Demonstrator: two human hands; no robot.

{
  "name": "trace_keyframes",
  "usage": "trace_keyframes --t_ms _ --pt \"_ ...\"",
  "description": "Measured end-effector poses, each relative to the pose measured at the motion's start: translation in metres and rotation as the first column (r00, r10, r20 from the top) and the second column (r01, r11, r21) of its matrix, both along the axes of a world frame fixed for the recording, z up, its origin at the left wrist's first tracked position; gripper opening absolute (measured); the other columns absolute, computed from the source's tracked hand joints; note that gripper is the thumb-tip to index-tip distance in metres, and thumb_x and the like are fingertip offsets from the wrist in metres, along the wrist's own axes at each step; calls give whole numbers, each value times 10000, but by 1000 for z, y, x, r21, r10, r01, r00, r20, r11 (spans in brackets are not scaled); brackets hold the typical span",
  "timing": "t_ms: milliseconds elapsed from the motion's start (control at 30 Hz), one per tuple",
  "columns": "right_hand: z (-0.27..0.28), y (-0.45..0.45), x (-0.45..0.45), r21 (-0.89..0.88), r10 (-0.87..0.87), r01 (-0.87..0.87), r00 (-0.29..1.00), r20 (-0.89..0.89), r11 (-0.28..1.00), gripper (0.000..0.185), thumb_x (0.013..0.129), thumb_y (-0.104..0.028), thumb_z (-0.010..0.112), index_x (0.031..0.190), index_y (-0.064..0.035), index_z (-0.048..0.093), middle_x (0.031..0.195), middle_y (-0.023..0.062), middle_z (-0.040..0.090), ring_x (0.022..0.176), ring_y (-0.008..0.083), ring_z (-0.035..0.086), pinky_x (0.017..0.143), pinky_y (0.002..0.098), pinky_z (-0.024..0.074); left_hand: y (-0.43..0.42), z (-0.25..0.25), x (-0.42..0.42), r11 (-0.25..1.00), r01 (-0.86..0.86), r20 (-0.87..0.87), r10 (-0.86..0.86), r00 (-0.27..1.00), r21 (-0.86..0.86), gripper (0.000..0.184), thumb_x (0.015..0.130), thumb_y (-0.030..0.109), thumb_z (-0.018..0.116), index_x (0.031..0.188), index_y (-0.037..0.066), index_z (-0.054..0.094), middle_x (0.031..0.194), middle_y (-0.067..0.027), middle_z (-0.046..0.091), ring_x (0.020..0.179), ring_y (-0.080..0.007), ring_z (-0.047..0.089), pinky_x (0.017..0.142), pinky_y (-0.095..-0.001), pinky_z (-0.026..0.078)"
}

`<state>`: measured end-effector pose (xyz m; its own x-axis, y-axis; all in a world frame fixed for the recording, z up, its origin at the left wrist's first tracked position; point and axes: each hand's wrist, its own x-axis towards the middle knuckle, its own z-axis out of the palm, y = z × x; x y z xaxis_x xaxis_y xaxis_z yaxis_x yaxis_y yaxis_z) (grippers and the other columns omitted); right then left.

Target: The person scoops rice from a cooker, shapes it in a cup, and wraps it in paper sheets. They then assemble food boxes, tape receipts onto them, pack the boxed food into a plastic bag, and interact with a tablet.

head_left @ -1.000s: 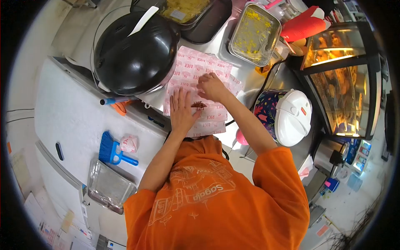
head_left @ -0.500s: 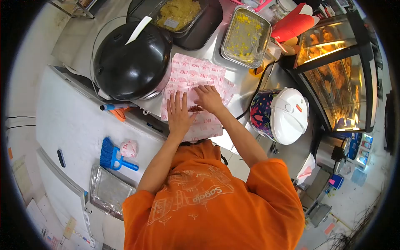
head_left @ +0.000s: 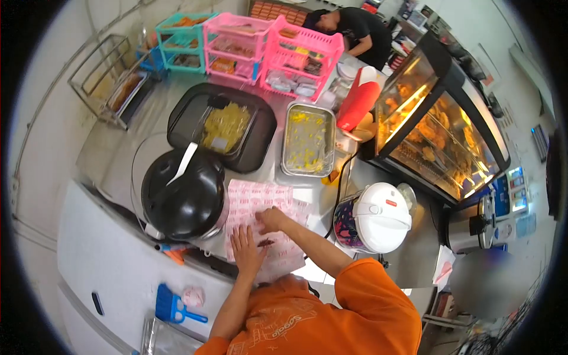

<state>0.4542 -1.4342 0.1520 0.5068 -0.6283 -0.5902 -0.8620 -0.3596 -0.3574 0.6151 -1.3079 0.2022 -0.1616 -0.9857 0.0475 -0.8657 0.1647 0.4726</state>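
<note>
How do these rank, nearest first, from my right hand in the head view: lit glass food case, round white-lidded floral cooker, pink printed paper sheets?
1. Pink printed paper sheets, under your right hand.
2. Round white-lidded floral cooker, to its right.
3. Lit glass food case, farther, upper right.

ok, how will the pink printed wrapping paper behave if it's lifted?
Probably floppy: the pink printed wrapping paper looks thin and lies flat under the left hand. Sheets may slip over one another, since overlapping edges show at its right. The dark food could shift or spill, as it looks loose and exposed.
</note>
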Motion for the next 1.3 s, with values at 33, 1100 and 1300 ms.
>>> trace_keyframes --t_ms 33,1100,1300 --pt "6 6 -1 -103 35 -32 999 19 994 711 654 -359 827 1235 -86 520 1169 160 604 1091 352 595 912 486 457 -1 5 1 1000 20 7 -21 1000 7 945 707 408 795 1442 21 343 1506 -197 320 1443 -383 201 1188 -513 141" --pt "4 175 -23 -594 221 27 914 341 804 245 820 -218 593 991 -51 647 1163 103 606 1073 265 569 917 423 453 32 -23 61 964 263 59 -260 964 -43 184 710 126 665 893 110 659 857 -59 616 905 -260 588 796 -433 470" --pt "-5 197 -20 -714 196 125 916 349 689 279 810 -194 579 1043 -49 626 1170 132 590 1106 287 557 967 417 441 48 -7 78 948 306 -33 -309 950 -83 202 715 138 670 910 88 652 925 -99 618 945 -297 585 786 -429 476"
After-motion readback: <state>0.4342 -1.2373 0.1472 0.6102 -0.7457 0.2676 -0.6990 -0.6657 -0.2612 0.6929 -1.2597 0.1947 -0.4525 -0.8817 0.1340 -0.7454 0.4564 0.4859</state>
